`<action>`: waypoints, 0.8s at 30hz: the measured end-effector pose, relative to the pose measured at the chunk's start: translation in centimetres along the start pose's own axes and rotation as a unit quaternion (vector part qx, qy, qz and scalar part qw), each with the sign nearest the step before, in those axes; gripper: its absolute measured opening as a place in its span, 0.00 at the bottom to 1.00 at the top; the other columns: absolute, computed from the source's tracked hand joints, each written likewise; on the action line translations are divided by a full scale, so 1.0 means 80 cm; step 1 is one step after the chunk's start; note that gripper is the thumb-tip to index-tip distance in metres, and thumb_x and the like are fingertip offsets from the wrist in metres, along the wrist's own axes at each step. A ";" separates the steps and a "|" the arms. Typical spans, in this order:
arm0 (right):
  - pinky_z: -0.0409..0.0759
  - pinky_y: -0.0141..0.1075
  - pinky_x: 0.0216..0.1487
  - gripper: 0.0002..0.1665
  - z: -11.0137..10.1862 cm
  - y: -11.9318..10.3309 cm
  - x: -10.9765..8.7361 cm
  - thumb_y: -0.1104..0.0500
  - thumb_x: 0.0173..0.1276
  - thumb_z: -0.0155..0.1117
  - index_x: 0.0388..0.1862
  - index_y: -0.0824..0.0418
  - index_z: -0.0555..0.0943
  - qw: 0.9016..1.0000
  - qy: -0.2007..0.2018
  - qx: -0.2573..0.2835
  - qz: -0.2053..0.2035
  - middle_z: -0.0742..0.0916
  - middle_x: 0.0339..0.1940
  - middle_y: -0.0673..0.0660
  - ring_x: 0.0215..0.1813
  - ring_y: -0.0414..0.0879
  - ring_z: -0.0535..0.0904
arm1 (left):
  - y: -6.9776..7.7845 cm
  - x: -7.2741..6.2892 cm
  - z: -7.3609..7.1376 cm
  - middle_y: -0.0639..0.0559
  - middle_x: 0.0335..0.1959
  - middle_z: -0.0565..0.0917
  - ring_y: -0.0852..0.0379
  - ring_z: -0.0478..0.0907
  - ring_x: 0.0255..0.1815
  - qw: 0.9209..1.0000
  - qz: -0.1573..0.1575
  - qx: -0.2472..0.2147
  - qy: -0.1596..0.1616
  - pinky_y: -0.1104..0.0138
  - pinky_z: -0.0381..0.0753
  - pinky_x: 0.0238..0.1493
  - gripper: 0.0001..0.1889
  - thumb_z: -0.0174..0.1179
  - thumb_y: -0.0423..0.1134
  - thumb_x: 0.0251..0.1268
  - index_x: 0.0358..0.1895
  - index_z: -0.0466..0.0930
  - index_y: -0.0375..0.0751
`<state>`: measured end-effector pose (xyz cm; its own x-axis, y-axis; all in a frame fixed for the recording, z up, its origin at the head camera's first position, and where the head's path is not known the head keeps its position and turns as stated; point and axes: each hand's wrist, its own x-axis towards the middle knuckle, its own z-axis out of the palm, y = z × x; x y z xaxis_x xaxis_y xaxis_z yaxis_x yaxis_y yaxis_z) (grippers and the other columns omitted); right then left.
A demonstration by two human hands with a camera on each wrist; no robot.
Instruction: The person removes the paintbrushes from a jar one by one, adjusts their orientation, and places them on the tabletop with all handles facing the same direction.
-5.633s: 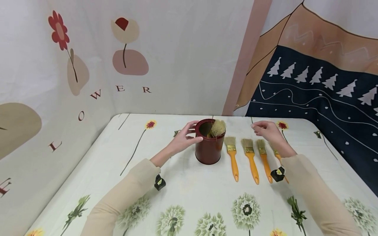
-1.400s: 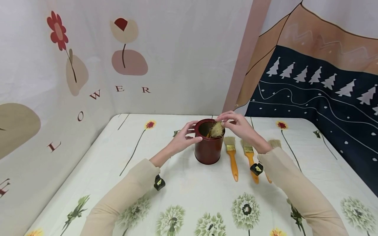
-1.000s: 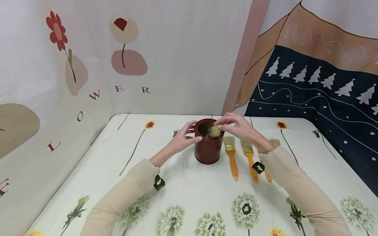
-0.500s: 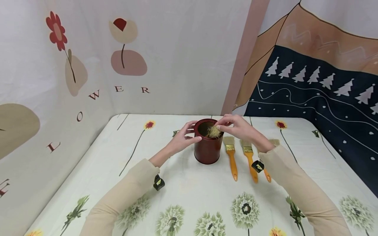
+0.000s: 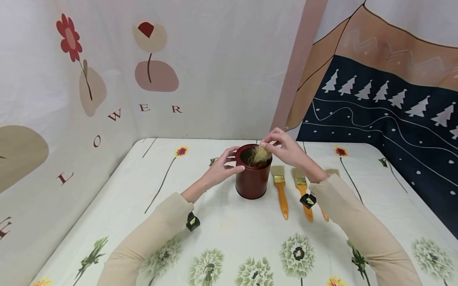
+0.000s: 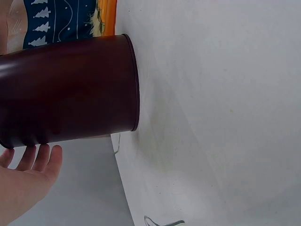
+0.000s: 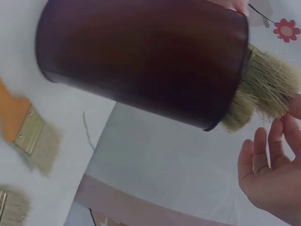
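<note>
In the head view a dark red-brown can (image 5: 252, 182) stands upright on the cloth-covered table. My left hand (image 5: 222, 169) holds its left side, thumb near the front rim and fingers behind; in the left wrist view the left hand's fingertips (image 6: 55, 153) touch the can wall (image 6: 70, 94). My right hand (image 5: 284, 147) pinches the pale bristles of a paintbrush (image 5: 262, 154) at the can's mouth. The right wrist view shows that paintbrush (image 7: 273, 84) projecting from the can, its handle hidden inside. A second bristle tuft (image 7: 239, 112) sticks out beside it.
Several orange-handled paintbrushes lie right of the can, including a near one (image 5: 281, 194) and another (image 5: 301, 182). My right forearm partly covers the farther ones, such as the pale-bristled paintbrush (image 5: 332, 172). Fabric walls (image 5: 222, 79) rise behind the table's back edge.
Seconds ago my right hand was off to the right above the lying brushes; it then came to the bristles in the can. Over the last half second it has risen slightly with them. Left hand unchanged.
</note>
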<state>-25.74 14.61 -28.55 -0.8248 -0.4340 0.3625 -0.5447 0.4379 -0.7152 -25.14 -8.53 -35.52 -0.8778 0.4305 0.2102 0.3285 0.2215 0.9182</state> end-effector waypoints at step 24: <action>0.71 0.31 0.43 0.16 -0.066 -0.035 -0.004 0.59 0.68 0.49 0.44 0.71 0.74 0.987 0.103 0.044 0.113 0.75 0.42 0.58 0.41 0.48 0.69 | -0.007 0.000 0.000 0.51 0.56 0.67 0.56 0.66 0.54 1.000 0.003 0.010 0.007 0.65 0.70 0.50 0.33 0.60 0.43 0.55 0.64 0.57 0.49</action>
<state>-24.80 17.67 -23.52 -0.9417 -0.1601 0.2958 -0.3363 0.4318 -0.8369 -25.34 -8.63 -36.04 -0.8804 0.4193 0.2214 0.3410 0.2356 0.9101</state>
